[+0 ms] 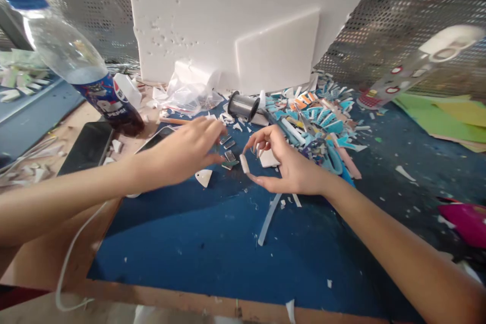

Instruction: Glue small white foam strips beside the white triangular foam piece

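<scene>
My right hand (pixel 286 162) pinches a short white strip (pixel 244 163) upright between thumb and index finger. Across from it, my left hand (pixel 193 149) hovers with thumb and fingers apart and nothing visible between them. Several small grey rectangular pieces (pixel 230 155) lie on the blue mat (pixel 182 243) by the left fingertips. Just below the left hand rests a white triangular piece (pixel 204 177) with a dark dot. A white block (pixel 269 158) is partly hidden behind my right fingers. Near my right wrist, a translucent strip (pixel 269 220) lies on the mat.
A Pepsi bottle (pixel 102 96), dark phone (pixel 85 147) and white cable (pixel 70 253) are on the left. Behind my hands are a black spool (pixel 243 105), a plastic bag (pixel 190 88) and a pile of blue and white scraps (pixel 322 116). A white foam board (pixel 208 10) stands at the back.
</scene>
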`<control>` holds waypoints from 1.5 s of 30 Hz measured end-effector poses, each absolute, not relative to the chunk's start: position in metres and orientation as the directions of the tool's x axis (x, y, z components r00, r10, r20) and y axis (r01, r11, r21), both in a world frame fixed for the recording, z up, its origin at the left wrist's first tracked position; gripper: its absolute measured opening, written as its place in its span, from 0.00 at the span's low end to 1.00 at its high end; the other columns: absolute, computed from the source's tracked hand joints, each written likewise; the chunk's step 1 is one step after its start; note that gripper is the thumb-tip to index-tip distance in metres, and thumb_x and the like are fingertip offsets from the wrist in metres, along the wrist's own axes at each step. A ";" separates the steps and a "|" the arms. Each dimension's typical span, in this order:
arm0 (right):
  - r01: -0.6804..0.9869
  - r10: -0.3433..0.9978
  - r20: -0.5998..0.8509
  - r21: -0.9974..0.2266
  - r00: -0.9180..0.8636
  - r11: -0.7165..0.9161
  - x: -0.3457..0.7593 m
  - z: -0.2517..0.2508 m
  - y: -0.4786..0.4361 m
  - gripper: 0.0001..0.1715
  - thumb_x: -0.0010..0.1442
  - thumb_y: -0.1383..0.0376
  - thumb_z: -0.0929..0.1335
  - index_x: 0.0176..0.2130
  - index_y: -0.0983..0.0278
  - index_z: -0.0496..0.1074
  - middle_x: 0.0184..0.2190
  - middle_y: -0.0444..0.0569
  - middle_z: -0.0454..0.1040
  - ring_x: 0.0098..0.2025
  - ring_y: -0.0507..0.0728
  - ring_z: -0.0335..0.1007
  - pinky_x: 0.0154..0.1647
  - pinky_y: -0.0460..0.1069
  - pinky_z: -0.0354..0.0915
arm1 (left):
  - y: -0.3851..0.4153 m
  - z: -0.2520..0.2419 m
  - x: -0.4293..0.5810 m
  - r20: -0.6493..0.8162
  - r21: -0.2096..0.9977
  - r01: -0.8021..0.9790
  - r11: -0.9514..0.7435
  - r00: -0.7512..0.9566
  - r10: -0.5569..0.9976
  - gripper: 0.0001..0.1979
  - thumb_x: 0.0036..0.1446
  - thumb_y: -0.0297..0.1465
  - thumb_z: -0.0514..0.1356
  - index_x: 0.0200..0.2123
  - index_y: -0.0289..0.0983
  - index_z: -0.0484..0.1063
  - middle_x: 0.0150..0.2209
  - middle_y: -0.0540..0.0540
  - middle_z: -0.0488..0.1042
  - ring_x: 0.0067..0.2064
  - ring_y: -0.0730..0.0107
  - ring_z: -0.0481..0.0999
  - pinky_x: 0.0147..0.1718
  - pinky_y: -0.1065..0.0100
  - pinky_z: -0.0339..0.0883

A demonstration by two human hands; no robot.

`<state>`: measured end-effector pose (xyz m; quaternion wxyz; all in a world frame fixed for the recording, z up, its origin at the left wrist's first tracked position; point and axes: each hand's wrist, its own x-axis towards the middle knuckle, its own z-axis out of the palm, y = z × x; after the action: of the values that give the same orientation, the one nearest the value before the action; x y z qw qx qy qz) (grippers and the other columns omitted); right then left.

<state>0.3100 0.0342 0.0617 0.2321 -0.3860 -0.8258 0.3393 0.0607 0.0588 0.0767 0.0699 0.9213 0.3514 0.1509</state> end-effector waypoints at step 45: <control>0.626 0.791 0.099 -0.556 -0.603 0.547 0.272 0.025 0.007 0.29 0.58 0.60 0.72 0.54 0.57 0.57 0.50 0.54 0.66 0.54 0.66 0.60 0.51 0.61 0.62 | 0.058 0.043 0.014 0.420 0.197 0.601 -0.775 0.662 0.621 0.10 0.67 0.29 0.53 0.51 0.37 0.64 0.50 0.36 0.64 0.56 0.52 0.69 0.54 0.49 0.69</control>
<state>0.2716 0.0072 0.0252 0.1718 -0.4108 -0.8625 0.2402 0.0138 0.0579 0.0433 0.0204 0.9114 0.3351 0.2379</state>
